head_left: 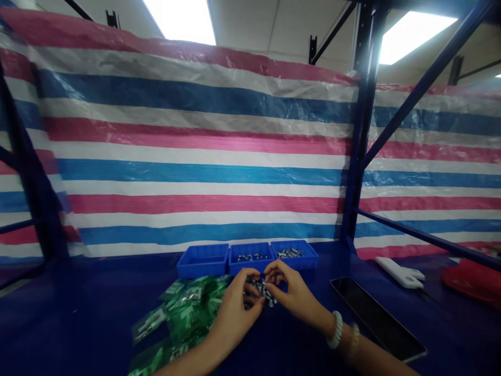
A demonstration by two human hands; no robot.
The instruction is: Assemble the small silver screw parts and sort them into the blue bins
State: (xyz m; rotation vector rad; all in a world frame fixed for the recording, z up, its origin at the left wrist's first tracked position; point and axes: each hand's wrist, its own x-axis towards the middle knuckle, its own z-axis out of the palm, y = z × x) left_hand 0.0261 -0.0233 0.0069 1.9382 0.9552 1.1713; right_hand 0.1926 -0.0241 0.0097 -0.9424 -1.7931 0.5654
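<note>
My left hand [238, 305] is curled beside a pile of small metal screws [270, 298] on the blue table [97, 308], its thumb and fingers near each other. Across the pile, my right hand [289, 287] has its thumb and index finger drawn close together at the screws. Anything between the fingertips of either hand is too small to make out. Green and clear plastic packets [191, 308] lie left of my left hand. Behind my hands stand a middle blue bin [250, 266] and a right blue bin [309, 259], both with metal parts inside.
The left blue bin [203, 266] shows no parts. A black phone [376, 316] lies right of my right wrist, with a white device [401, 274] and a red object [472, 282] beyond. Blue rack posts [356, 156] and a striped sheet [203, 172] stand behind.
</note>
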